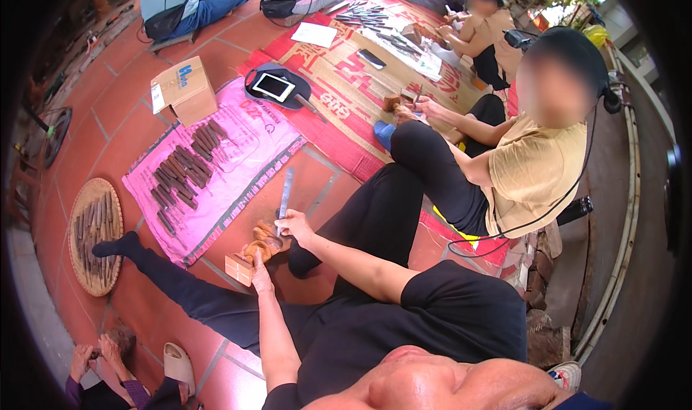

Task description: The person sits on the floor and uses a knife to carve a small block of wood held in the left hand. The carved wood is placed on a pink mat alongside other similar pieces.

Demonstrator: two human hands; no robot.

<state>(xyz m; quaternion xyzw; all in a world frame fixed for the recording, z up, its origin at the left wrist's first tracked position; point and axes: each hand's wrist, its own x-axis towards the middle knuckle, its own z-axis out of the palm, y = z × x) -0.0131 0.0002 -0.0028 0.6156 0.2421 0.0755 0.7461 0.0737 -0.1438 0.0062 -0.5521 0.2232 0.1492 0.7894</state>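
My left hand (262, 274) grips a curvy carved wooden piece (258, 250), orange-brown, with a pale square base (238, 270) at its near end. Just to its upper right, my right hand (295, 227) is closed around a long, flat grey tool (287, 188) with a narrow blade-like shape. The tool's upper part points away from me, and its lower end comes down close to the carved piece. Whether they touch, I cannot tell. Both hands are over the tiled floor between my legs.
Beyond my hands, a pink sheet (249, 132) bears rows of brown sticks (184, 172). A woven tray (74, 230) of sticks is by my left foot. A cardboard box (191, 93) and a phone (274, 86) lie farther off. A co-worker (540, 165) sits close on my right.
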